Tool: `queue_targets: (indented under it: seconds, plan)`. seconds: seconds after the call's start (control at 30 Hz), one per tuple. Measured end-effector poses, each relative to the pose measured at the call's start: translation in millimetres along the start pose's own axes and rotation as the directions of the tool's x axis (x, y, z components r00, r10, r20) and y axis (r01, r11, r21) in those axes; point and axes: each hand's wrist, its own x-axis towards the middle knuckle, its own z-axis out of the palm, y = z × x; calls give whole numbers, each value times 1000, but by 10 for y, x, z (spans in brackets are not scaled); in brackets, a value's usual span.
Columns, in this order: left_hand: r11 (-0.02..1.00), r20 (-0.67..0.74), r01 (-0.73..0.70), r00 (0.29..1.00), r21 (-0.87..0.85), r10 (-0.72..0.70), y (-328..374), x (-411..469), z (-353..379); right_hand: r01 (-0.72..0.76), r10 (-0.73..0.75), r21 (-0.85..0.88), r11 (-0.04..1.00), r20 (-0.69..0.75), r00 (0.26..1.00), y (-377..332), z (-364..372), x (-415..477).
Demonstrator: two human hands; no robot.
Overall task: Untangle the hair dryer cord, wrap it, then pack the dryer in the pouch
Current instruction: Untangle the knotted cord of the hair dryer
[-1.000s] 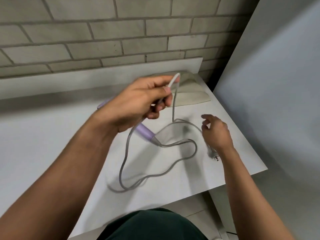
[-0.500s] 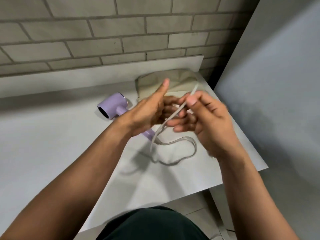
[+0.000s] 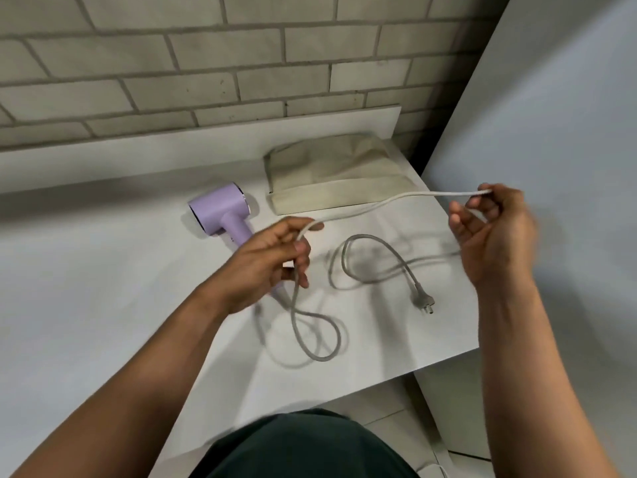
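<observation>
The untangling step is under way. The left grip (image 3: 269,260) is curling its fingers and thumb round the cord (image 3: 379,201) just in front of the handle of the lilac hair dryer (image 3: 220,212). The dryer is lying on its side on the white tabletop (image 3: 103,288). The beige pouch (image 3: 334,177) is lying flat just to its right, and its opening is not plainly showing.

The right grip (image 3: 493,236) is pinching the same cord between thumb and fingertips, with its other fingers loosely bent, and is holding it up near the tabletop's right edge. Between the 2 grips, 1 span of cord is running nearly taut and crossing the pouch's near edge in this view.

The rest of the cord is lying slack. 1 loop is dropping from the left grip to the tabletop. Another is curling between the 2 grips and ending at the plug (image 3: 422,300), which is resting flat and free.

As I judge it, neither wrapping nor packing is beginning yet. The next move is calling for the cord to be fed through the right grip toward the plug. The person needs to be watching where the loops are crossing, so the slack is coming out without tightening into a knot.
</observation>
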Motion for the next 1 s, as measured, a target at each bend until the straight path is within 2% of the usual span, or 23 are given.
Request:
queue_targets:
  seconds: [0.1,0.17,0.23,0.27,0.3,0.33,0.37,0.4,0.43,0.47,0.5,0.53,0.57,0.6,0.63,0.67,0.7,0.73,0.77,0.8,0.87,0.93,1.0]
  plan:
    - [995,-143,-57,987,83,68,233,59,59,-109,110,18,994,-50,993,266,-125,113]
    - [986,-189,-59,978,156,89,358,87,102,-219,213,-62,974,-90,973,415,-197,166]
    - [976,-200,-46,976,212,89,408,117,143,-313,287,-300,901,-126,949,517,-270,198]
    - [972,-202,-37,976,232,85,413,130,159,-319,295,-474,821,-126,947,548,-299,187]
    - [968,-214,-22,974,251,78,406,138,174,-270,259,-676,686,-120,958,557,-320,154]
    - [962,-232,-6,970,272,72,393,147,185,-167,169,-857,487,-95,981,546,-326,109]
    - [956,-249,11,966,292,65,378,154,197,-49,46,-962,269,-38,998,520,-308,58]
    - [952,-261,29,964,306,55,360,163,213,61,-102,-991,116,49,994,483,-271,5]
    - [949,-266,42,963,312,45,345,174,231,212,-245,-974,74,189,951,432,-209,-66]
    - [950,-267,47,963,309,39,337,183,252,408,-341,-909,89,357,870,385,-129,-156]
    - [953,-267,42,963,300,42,339,192,270,600,-362,-795,90,535,764,351,-28,-244]
    - [958,-270,28,962,286,53,350,206,287,735,-316,-675,70,684,658,332,76,-328]
    - [964,-278,9,958,267,68,366,219,297,807,-248,-589,44,776,580,310,161,-400]
    - [968,-288,-8,954,253,83,394,232,304,829,-204,-558,25,809,551,282,237,-471]
    - [969,-293,-24,951,246,99,424,239,306,815,-178,-577,48,798,576,247,301,-525]
    - [969,-293,-42,949,245,115,449,246,308,775,-135,-617,134,764,631,209,342,-555]
    - [968,-291,-65,947,243,137,467,245,302,707,-40,-644,292,730,682,165,392,-576]
    - [965,-285,-94,944,243,163,478,240,308,585,86,-642,496,706,703,124,440,-620]
    - [961,-275,-124,942,248,193,484,233,328,420,165,-596,684,687,707,105,480,-659]
    - [955,-263,-150,940,256,218,484,227,364,248,203,-527,813,655,728,114,521,-694]
    - [947,-245,-182,937,265,249,443,224,471,49,216,-424,904,553,804,159,625,-742]
    - [948,-242,-194,936,251,256,369,226,586,37,178,-422,906,456,872,209,717,-739]
    - [947,-247,-197,933,255,261,289,265,641,60,151,-440,896,429,891,203,746,-675]
